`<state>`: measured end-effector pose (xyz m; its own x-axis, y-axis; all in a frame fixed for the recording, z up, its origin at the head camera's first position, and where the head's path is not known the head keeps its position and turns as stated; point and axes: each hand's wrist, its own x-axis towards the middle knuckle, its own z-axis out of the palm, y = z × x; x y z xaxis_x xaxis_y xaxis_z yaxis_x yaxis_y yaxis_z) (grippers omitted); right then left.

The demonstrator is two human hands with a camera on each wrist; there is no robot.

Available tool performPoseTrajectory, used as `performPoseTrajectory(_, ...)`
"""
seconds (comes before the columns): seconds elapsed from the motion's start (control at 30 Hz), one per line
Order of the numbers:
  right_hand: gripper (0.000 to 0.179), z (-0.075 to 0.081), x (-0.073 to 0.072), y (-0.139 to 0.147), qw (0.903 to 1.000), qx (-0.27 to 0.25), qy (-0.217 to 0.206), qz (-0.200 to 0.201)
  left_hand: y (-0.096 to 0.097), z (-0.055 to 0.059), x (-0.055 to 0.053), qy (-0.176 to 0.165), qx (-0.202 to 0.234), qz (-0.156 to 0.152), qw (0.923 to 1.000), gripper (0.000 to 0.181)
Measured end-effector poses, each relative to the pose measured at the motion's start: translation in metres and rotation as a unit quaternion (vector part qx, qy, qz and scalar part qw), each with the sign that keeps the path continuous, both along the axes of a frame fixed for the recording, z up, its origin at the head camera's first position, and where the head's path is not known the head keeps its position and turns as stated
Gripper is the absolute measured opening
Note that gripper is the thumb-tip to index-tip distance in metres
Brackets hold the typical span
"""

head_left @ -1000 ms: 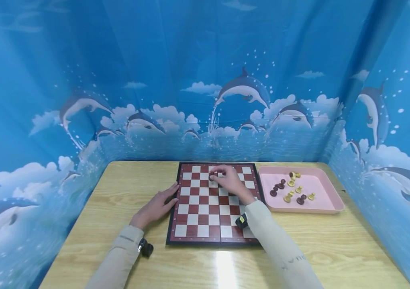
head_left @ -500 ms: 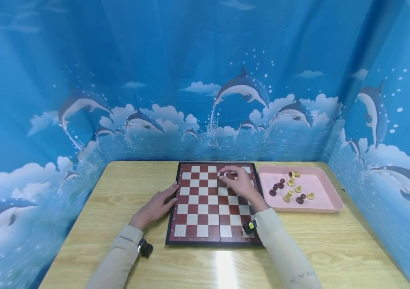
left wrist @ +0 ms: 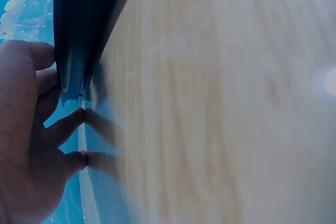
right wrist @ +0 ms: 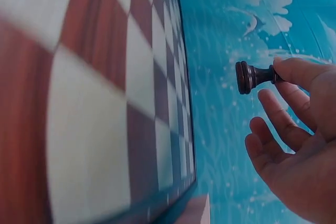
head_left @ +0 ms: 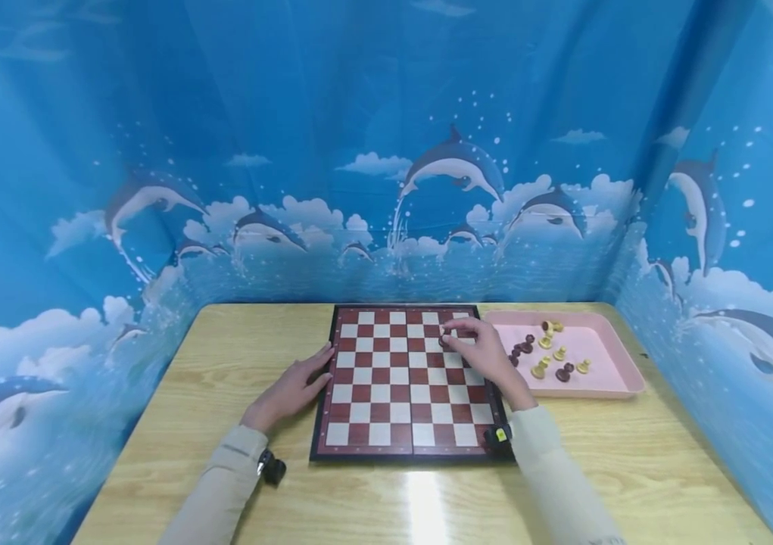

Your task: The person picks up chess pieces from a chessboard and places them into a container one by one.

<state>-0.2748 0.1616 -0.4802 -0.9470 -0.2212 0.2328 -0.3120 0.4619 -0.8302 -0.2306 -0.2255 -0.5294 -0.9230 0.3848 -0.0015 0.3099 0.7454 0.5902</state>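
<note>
My right hand [head_left: 484, 354] hovers over the back right part of the chessboard [head_left: 381, 372], pinching a dark brown chess piece [right wrist: 255, 76] between thumb and forefinger. In the right wrist view the piece's ringed base points toward the board and stands clear of its squares; its top is hidden by the fingertips. The other fingers are loosely bent. At the board's left edge, my left hand [head_left: 291, 390] rests with its fingers along the dark border. From the left wrist view, that hand [left wrist: 31, 129] touches the board's side while its lower fingertips reach the tabletop.
Right of the board lies a pink tray [head_left: 607, 356] holding several chess pieces, some dark brown [head_left: 564, 372] and some gold [head_left: 540, 369]. The wooden table [head_left: 222, 325] ends at a blue dolphin-print curtain [head_left: 331, 151] behind and at both sides.
My right hand has moved right across the back of the board, from near its middle toward the tray side, still holding the dark chess piece. My left hand stays at the left edge.
</note>
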Motion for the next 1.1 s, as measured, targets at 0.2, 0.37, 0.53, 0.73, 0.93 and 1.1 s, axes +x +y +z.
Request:
performPoseTrajectory(0.2, 0.026, -0.001, 0.006, 0.021, 0.9998, -0.003, -0.011, -0.015, 0.000, 0.001, 0.001, 0.000, -0.003, -0.001, 1.0000, 0.059)
performPoseTrajectory(0.37, 0.025, -0.001, 0.009, 0.042, 0.9992, 0.018, 0.018, -0.030, 0.001, 0.001, 0.002, 0.005, 0.001, -0.004, 1.0000, 0.059)
performPoseTrajectory(0.53, 0.024, 0.000, 0.009, 0.065, 0.9970, 0.032, 0.052, -0.047, 0.001, 0.002, 0.002, 0.008, 0.004, -0.003, 1.0000, 0.059)
performPoseTrajectory(0.73, 0.022, 0.003, 0.012, 0.090, 0.9951, 0.041, 0.056, -0.069, 0.001, 0.003, 0.002, 0.005, 0.007, -0.004, 1.0000, 0.059)
performPoseTrajectory(0.93, 0.022, 0.004, 0.016, 0.110, 0.9919, 0.052, 0.061, -0.099, 0.002, 0.003, 0.002, 0.006, 0.004, -0.003, 1.0000, 0.059)
performPoseTrajectory(1.1, 0.024, 0.008, 0.022, 0.125, 0.9899, 0.051, 0.061, -0.117, 0.002, 0.004, 0.003, 0.012, 0.003, -0.004, 0.9999, 0.059)
